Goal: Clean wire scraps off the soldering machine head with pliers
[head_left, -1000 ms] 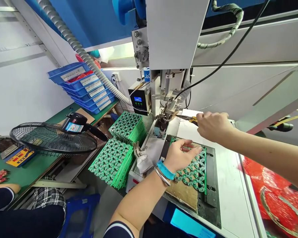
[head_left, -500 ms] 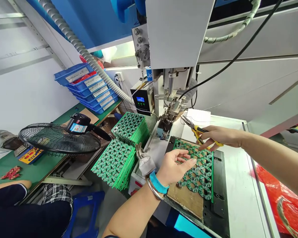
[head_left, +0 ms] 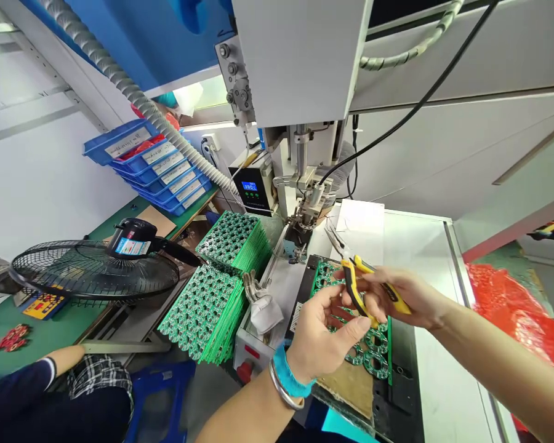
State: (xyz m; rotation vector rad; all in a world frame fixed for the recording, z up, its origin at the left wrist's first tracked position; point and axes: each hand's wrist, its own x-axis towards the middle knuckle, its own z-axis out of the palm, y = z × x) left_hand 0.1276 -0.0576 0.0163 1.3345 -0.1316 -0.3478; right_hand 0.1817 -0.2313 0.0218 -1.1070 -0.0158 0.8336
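Centrally, a pair of pliers (head_left: 348,267) with yellow-and-black handles is held in the right hand (head_left: 406,292), whose fingers are closed around and between the spread handles; the tool's nose points away from the person, towards the metal working head (head_left: 310,212) of a white machine (head_left: 300,61). The left hand (head_left: 318,341), wearing a blue band (head_left: 292,372) and a silver bracelet (head_left: 284,387), is half open with fingers loosely bent and thumb extended, close beside one handle; whether it touches the handle cannot be told. The pliers are above a green sheet of ring-shaped circuit boards (head_left: 379,338), partly hidden by the hands, which lies over a brown board (head_left: 348,386) on a black plate (head_left: 397,403). To the left of the plate is a pale glove (head_left: 264,312), just beside two stacks of green circuit boards (head_left: 200,307). Farther left are a black fan (head_left: 96,267), blue trays (head_left: 150,163) and a co-worker's forearm (head_left: 64,358); at the right edge is red plastic (head_left: 512,307).
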